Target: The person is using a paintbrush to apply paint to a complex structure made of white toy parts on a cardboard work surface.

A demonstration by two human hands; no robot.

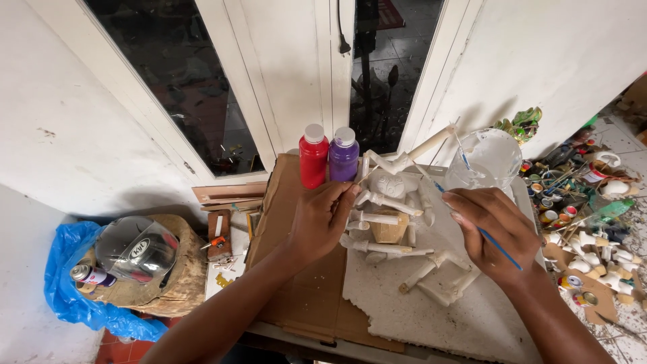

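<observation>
Two hands at a white carved figure (391, 202), mid-painting on a white foam slab (431, 303).

Left hand (322, 219) closed around one of the figure's thin limbs, fingertips pinching near the joint; right hand (495, 232) curled tight on a slim blue brush (495, 244), bristle end out of sight behind the fingers. Figure propped at the middle of the slab, over a small tan block (391, 229), just in front of a red bottle (313, 156) and a purple bottle (344, 155). Clear water jar (486, 160) to the right. Probably light, stiff and brittle: spindly arms and legs likely to snap if levered, surface chalky rather than slippery. Better held by the thicker body or close to a joint, never out at a limb's tip. Cardboard sheet (303, 296) beneath, helmet (135, 249) well apart at left.
</observation>
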